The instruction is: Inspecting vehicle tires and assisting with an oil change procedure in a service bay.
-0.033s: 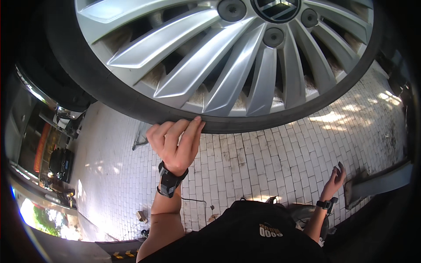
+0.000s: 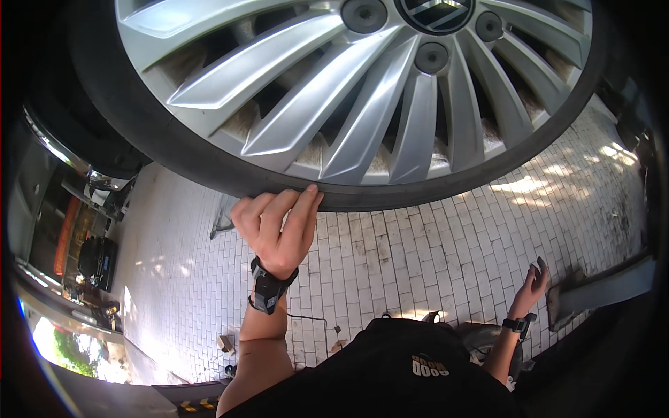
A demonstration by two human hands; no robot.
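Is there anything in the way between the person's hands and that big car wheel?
Nothing for the left hand: its fingertips already rest on the black tyre of the wheel. The right hand hangs open and apart, lower down near a dark ramp edge; only bare brick paving shows between it and the tyre.

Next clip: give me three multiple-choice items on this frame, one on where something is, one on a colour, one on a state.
1. Where do the left hand's fingers rest?
A. on the tyre's lower edge
B. on the paving
C. on the wheel hub

2. What colour are the wheel spokes?
A. black
B. silver
C. red

3. How is the right hand?
A. gripping the tyre
B. closed in a fist
C. open and empty, away from the tyre

Answers:
1 A: the left hand touches the tyre at its bottom.
2 B: the spokes are silver metal.
3 C: the right hand is spread low above the paving, holding nothing.
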